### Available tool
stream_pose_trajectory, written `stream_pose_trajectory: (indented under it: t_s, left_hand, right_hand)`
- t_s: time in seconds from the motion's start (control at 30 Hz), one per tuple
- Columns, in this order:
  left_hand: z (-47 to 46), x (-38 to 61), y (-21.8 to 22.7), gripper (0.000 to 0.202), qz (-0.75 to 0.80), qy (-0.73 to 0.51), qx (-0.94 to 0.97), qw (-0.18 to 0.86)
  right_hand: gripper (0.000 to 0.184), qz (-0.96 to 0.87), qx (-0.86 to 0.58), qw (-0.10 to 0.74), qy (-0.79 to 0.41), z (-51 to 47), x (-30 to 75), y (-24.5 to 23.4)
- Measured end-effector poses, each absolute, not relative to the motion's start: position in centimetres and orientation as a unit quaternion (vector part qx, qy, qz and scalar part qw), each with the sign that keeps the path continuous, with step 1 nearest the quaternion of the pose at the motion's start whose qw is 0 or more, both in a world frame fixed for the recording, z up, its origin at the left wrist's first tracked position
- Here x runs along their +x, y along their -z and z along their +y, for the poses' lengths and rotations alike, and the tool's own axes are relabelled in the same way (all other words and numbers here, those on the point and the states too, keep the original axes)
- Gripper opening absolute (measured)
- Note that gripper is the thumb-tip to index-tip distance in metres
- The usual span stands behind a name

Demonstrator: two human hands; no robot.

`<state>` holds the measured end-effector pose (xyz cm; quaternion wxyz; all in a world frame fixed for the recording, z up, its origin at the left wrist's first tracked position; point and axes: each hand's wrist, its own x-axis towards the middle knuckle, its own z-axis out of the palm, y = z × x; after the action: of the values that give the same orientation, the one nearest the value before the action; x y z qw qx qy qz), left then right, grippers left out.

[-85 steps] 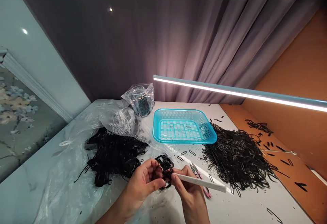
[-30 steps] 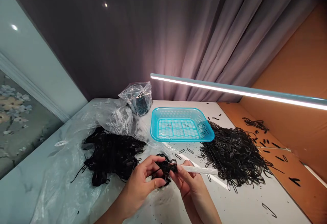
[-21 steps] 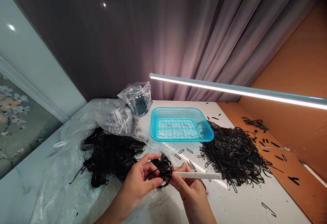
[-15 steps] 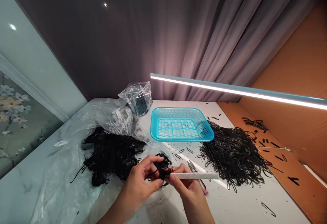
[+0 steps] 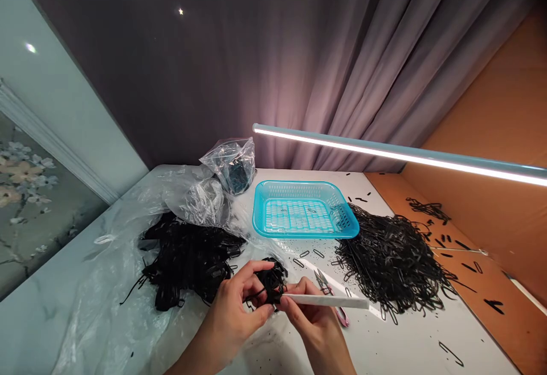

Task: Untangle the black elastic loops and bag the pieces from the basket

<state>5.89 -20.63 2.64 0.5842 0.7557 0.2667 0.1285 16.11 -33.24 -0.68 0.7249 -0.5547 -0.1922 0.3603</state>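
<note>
My left hand [image 5: 241,304] is closed around a small tangled bunch of thin black loops [image 5: 272,277], perhaps rubber or plastic. Between the thumb and fingers of my right hand [image 5: 314,315] is a flat white stick [image 5: 331,300], its long end pointing right and its near end at the black bunch. Whether a tip reaches in among the loops is hidden by my fingers. Just beyond my right hand lie small scissor-like snips [image 5: 323,280] with pink handles, partly covered by the stick and hand.
A blue plastic basket [image 5: 258,224] stands behind my hands with a few loops inside. Black strand heaps lie left [image 5: 188,261] and right [image 5: 395,261]. Clear plastic bags [image 5: 205,198] cover the left side. A lit tube lamp [image 5: 384,150] hangs across the right.
The white stick has tilted slightly, its outer end now lower. Both hands keep their hold on the bunch and stick. The whole view has shifted slightly.
</note>
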Motion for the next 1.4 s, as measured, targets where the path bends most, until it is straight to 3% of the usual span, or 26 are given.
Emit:
stream_pose_trajectory:
  t_s: [0.3,0.5,0.9,1.4]
  left_hand:
    - [-20.9,5.5,-2.1,0.050,0.231,-0.183,0.729,0.618]
    - [-20.0,5.7,-0.8,0.008,0.199,-0.169,0.663,0.702]
    - [-19.4,6.0,-1.4,0.021,0.253,-0.175,0.483,0.820]
    - [-19.1,6.6,-1.5,0.025,0.296,-0.172,0.591,0.731]
  right_hand:
    - [0.032,-0.184,-0.583,0.723,-0.322,-32.9,16.1,0.4]
    - [0.028,-0.171,-0.527,0.743,-0.375,-33.2,16.7,0.8]
    - [0.032,-0.060,-0.462,0.798,-0.381,-34.4,16.8,1.1]
    - [0.037,-0.045,-0.447,0.788,-0.420,-36.3,17.2,0.7]
